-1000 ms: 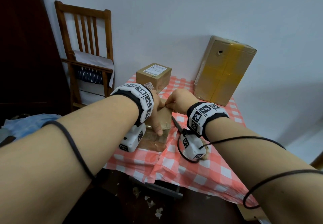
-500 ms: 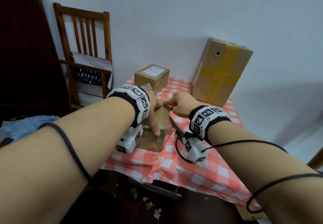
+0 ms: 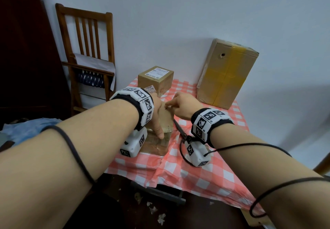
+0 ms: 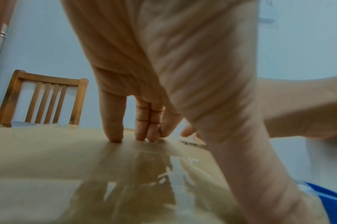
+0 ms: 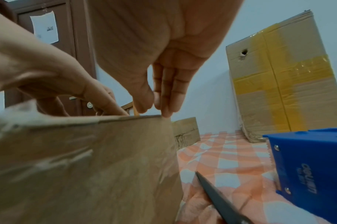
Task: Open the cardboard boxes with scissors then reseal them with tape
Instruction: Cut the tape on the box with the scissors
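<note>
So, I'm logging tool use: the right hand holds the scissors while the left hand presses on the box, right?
Not quite. The scissors lie on the tablecloth; the right wrist view shows the right hand pinching the box edge. The left hand does press on it.

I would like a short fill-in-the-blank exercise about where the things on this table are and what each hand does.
1. The left hand presses its fingertips on the flat box, so it holds ____.
2. The scissors lie on the checked ____.
3. The tape dispenser is ____ in colour.
4. The tall box leans against the ____.

Missing words: nothing; tablecloth; blue; wall
</note>
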Motion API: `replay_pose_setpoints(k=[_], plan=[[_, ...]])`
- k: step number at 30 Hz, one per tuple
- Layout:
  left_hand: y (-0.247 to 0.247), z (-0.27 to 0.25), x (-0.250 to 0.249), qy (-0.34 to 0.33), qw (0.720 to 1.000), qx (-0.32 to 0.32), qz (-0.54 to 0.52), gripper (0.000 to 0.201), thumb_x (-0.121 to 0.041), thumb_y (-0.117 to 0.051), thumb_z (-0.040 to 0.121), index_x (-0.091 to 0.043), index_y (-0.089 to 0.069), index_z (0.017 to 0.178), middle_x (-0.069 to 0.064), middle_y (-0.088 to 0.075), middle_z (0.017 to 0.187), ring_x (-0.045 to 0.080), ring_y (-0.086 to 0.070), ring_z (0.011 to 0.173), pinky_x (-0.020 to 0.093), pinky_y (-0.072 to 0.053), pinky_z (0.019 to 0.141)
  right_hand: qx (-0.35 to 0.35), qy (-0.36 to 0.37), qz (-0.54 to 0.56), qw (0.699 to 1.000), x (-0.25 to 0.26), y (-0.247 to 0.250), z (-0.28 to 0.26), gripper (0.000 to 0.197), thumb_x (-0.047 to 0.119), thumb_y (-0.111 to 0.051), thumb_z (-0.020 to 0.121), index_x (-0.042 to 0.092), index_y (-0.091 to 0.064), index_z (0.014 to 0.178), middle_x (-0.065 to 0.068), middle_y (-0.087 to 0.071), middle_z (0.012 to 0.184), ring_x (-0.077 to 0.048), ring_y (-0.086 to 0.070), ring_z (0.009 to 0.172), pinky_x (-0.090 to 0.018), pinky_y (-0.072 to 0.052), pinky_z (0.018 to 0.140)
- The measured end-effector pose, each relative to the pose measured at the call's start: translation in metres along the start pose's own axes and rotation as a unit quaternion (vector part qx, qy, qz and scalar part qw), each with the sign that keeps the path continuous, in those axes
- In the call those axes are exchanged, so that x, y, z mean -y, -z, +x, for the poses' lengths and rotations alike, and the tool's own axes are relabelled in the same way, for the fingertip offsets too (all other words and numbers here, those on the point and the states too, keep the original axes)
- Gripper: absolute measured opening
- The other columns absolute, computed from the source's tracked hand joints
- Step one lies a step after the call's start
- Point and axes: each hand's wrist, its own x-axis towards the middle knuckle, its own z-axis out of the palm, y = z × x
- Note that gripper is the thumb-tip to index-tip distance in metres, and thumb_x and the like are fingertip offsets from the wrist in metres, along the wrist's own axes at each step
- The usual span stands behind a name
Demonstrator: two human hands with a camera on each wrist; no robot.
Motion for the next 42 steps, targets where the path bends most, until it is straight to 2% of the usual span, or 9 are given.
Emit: replay_pose_setpoints(k=[6,10,14,19,23,28,35,39,42], plan=[[-0.005,0.007,0.004,-0.005,1.000,-0.014,-0.003,0.094,-0.082,-0.074,0.039,-0.013,-0.066,0.101,0.000,-0.066,0.090,0.017,-0.062,0.082,0.023,-0.043,0.058,0.010,-0.002,-0.051,0.999,0.002,-0.007,0.022,0.025,0.014,-0.052,0.095,0.021,-0.068,0.114,-0.007,-0.056,0.119,-0.026,-0.055,0.107,-0.025,-0.039,0.080],[-0.006,0.010,0.005,-0.004,1.000,-0.013,-0.006,0.097,-0.084,-0.071,0.034,-0.013,-0.065,0.099,0.000,-0.066,0.088,0.016,-0.062,0.080,0.024,-0.047,0.063,0.003,-0.002,-0.031,1.000,-0.002,-0.009,0.025,0.025,0.009,-0.051,0.093,0.020,-0.070,0.105,-0.006,-0.056,0.113,-0.024,-0.055,0.102,-0.024,-0.037,0.076],[-0.006,0.010,0.005,-0.005,1.000,-0.018,-0.002,0.106,-0.090,-0.064,0.022,-0.014,-0.065,0.096,0.003,-0.066,0.090,0.018,-0.063,0.083,0.026,-0.050,0.066,-0.004,-0.008,0.000,1.000,-0.003,-0.009,0.025,0.027,0.005,-0.048,0.092,0.019,-0.071,0.098,-0.005,-0.063,0.107,-0.023,-0.058,0.099,-0.028,-0.046,0.079],[-0.007,0.012,0.006,-0.007,1.000,-0.023,0.007,0.106,-0.091,-0.062,0.021,-0.015,-0.065,0.096,0.002,-0.066,0.088,0.019,-0.063,0.083,0.026,-0.049,0.064,0.020,-0.016,-0.028,0.999,-0.002,-0.010,0.023,0.028,0.008,-0.050,0.094,0.019,-0.070,0.108,-0.005,-0.062,0.113,-0.024,-0.058,0.103,-0.027,-0.044,0.082],[-0.007,0.012,0.006,-0.006,1.000,-0.027,0.005,0.107,-0.091,-0.062,0.019,-0.015,-0.065,0.095,0.003,-0.065,0.091,0.020,-0.063,0.084,0.028,-0.053,0.068,-0.011,-0.016,0.006,1.000,-0.004,-0.007,0.019,0.027,0.008,-0.048,0.095,0.018,-0.069,0.109,-0.005,-0.064,0.113,-0.024,-0.058,0.103,-0.031,-0.047,0.085],[-0.008,0.010,0.005,-0.001,1.000,-0.026,0.004,0.105,-0.090,-0.066,0.028,-0.015,-0.066,0.101,0.005,-0.064,0.098,0.020,-0.061,0.088,0.024,-0.039,0.054,0.010,-0.022,-0.004,1.000,-0.003,-0.009,0.020,0.028,0.008,-0.047,0.095,0.020,-0.070,0.104,-0.004,-0.065,0.112,-0.023,-0.059,0.100,-0.029,-0.048,0.082],[-0.007,0.009,0.004,0.003,1.000,-0.021,-0.007,0.109,-0.091,-0.063,0.020,-0.017,-0.065,0.101,0.003,-0.064,0.096,0.018,-0.062,0.086,0.025,-0.045,0.059,-0.003,-0.025,0.040,0.999,0.000,0.000,0.011,0.027,0.007,-0.050,0.089,0.016,-0.072,0.102,-0.001,-0.057,0.107,-0.020,-0.056,0.103,-0.026,-0.045,0.080],[-0.008,0.008,0.004,-0.001,1.000,-0.027,0.008,0.105,-0.089,-0.067,0.030,-0.016,-0.065,0.105,0.004,-0.064,0.098,0.019,-0.062,0.088,0.024,-0.040,0.056,0.054,-0.014,-0.022,0.998,0.004,0.002,0.017,0.029,0.012,-0.052,0.090,0.018,-0.071,0.111,-0.002,-0.045,0.118,-0.020,-0.047,0.109,-0.025,-0.039,0.084],[-0.006,0.006,0.004,-0.011,0.999,-0.029,0.019,0.103,-0.087,-0.068,0.038,-0.017,-0.061,0.113,0.005,-0.060,0.100,0.022,-0.059,0.093,0.028,-0.047,0.069,0.061,-0.017,-0.073,0.995,0.008,-0.004,0.025,0.026,0.020,-0.054,0.089,0.009,-0.065,0.109,-0.005,-0.043,0.119,-0.022,-0.046,0.107,-0.031,-0.041,0.086]])
